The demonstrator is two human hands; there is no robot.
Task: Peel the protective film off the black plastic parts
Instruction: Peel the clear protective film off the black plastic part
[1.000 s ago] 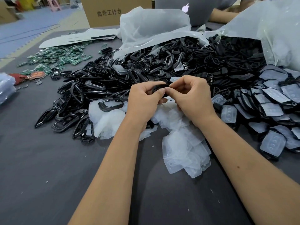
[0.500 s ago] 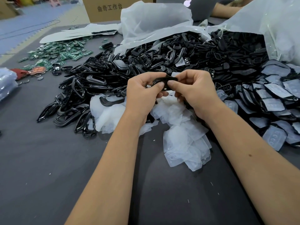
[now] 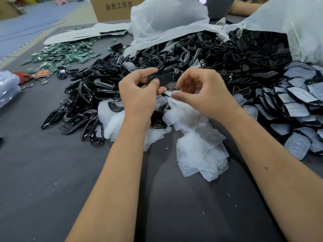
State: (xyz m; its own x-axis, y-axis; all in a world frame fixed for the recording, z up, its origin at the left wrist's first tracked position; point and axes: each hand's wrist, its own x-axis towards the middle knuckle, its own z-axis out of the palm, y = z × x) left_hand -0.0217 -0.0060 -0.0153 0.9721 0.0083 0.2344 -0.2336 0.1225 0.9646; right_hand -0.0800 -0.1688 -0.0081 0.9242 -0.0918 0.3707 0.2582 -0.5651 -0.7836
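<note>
My left hand [image 3: 139, 95] grips a small black plastic part [image 3: 160, 77] between thumb and fingers, held above the table. Just to its right, my right hand [image 3: 201, 91] pinches a strip of clear protective film [image 3: 173, 95] that hangs away from the part. Under both hands lies a heap of peeled white films [image 3: 197, 145]. A big pile of black plastic parts [image 3: 108, 84] spreads behind and to the left. Film-covered black parts [image 3: 297, 105] lie stacked on the right.
Two white plastic bags [image 3: 166, 20] spill black parts at the back. Green circuit boards [image 3: 66, 55] are scattered far left, a cardboard box [image 3: 113, 7] stands behind them. Another person's arm [image 3: 243, 7] rests at the top. The grey table [image 3: 52, 180] lies bare in front.
My hands have drawn apart: the right hand pulled the film off the part and down to the right, while the left hand kept the black part raised.
</note>
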